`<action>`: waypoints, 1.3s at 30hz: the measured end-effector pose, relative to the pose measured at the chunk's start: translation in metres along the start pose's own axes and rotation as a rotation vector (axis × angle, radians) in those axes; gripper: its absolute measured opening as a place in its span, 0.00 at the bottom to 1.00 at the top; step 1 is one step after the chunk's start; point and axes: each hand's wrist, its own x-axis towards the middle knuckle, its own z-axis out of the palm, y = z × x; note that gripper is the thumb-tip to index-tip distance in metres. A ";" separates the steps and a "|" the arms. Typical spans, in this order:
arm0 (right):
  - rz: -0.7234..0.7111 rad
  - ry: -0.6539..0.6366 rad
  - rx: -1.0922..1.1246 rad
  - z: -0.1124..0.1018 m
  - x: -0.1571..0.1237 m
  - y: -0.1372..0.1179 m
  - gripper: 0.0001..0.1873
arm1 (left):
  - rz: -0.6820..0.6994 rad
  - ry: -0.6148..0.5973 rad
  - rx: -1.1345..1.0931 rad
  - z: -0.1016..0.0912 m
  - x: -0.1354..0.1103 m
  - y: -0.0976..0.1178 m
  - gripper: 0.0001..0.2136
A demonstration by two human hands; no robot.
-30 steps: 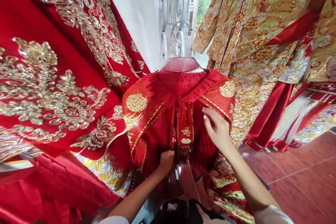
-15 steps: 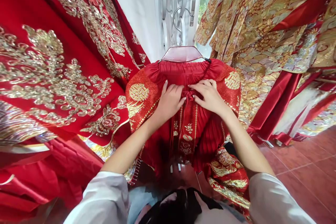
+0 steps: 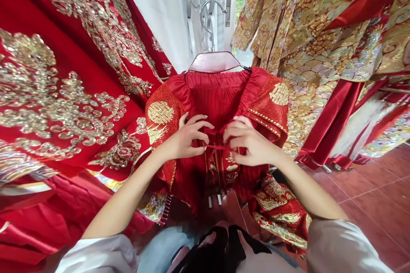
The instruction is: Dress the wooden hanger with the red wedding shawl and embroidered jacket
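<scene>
A red garment [image 3: 218, 98] with gold embroidery hangs in front of me on a hanger [image 3: 213, 62] with a pale pink top. Its gathered neckline hangs wide, with the inner cloth showing. At the front opening, a thin red drawstring [image 3: 218, 147] stretches between my hands. My left hand [image 3: 191, 138] pinches the string's left end between thumb and finger, the other fingers curled above. My right hand [image 3: 248, 140] is closed around the string and the gathered cloth on the right; its fingertips are partly hidden in the folds.
A red dress [image 3: 64, 76] with gold beading hangs close on the left. Gold patterned robes [image 3: 307, 38] hang on the right. Behind the hanger stands a white metal door [image 3: 229, 4] with a handle. Red floor tiles [image 3: 368, 196] show at lower right.
Both hands have moved down and a little toward me, pulling the neckline lower and wider. The red string, bunched between the hands before, now runs taut. The view has shifted slightly.
</scene>
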 end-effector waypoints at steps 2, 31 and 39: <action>-0.087 -0.181 0.161 -0.011 -0.013 -0.017 0.14 | -0.015 -0.011 -0.006 -0.003 -0.004 0.001 0.05; 0.780 0.508 0.563 0.101 0.005 0.013 0.17 | -0.099 0.047 0.372 0.031 0.016 0.021 0.10; 0.883 0.126 0.351 0.164 -0.043 0.014 0.18 | -0.102 0.344 0.463 0.027 -0.005 0.021 0.13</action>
